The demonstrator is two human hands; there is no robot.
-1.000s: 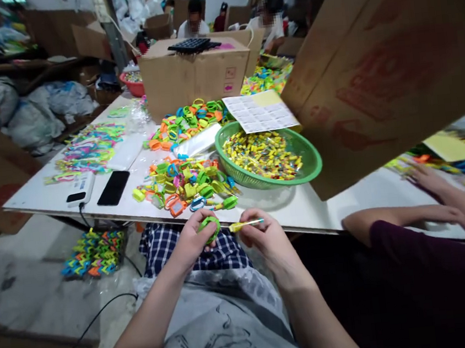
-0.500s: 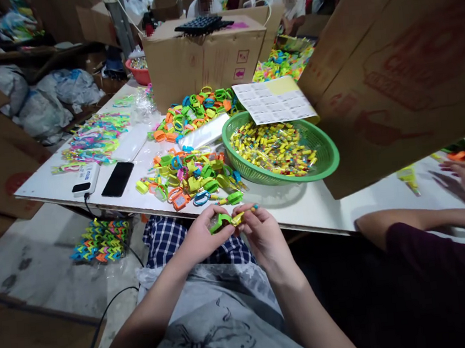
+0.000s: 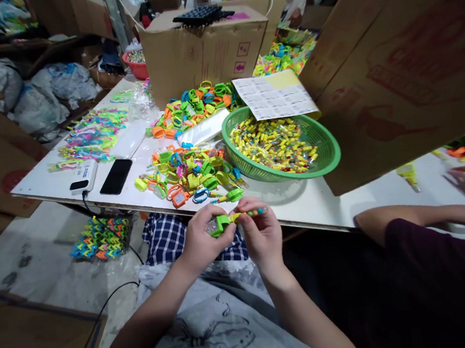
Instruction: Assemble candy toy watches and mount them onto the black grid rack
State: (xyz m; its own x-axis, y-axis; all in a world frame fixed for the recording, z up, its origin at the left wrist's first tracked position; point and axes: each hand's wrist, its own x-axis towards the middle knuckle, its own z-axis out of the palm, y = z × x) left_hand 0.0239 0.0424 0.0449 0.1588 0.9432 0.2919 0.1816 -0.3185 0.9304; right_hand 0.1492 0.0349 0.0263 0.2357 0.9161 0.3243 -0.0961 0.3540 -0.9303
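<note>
Over the white desk (image 3: 302, 205) edge, both hands now meet: left hand (image 3: 200, 241) grips one green plastic clip (image 3: 221, 222) tight, right hand (image 3: 259, 232) pinches one yellow stick (image 3: 247, 214) into it.

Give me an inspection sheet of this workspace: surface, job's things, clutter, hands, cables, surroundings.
Surface: white table, crowded at the middle and back.
Job's things: green plastic piece in the left hand; thin yellow stick in the right hand, its end against the green piece.
Clutter: pile of coloured plastic pieces; green basket of yellow sticks; printed sheet; black phone; white power bank.
Hands: both shut on their parts, held below the table edge.
Cables: black cable on the floor.
Surroundings: cardboard boxes; a co-worker's arm alongside.
</note>
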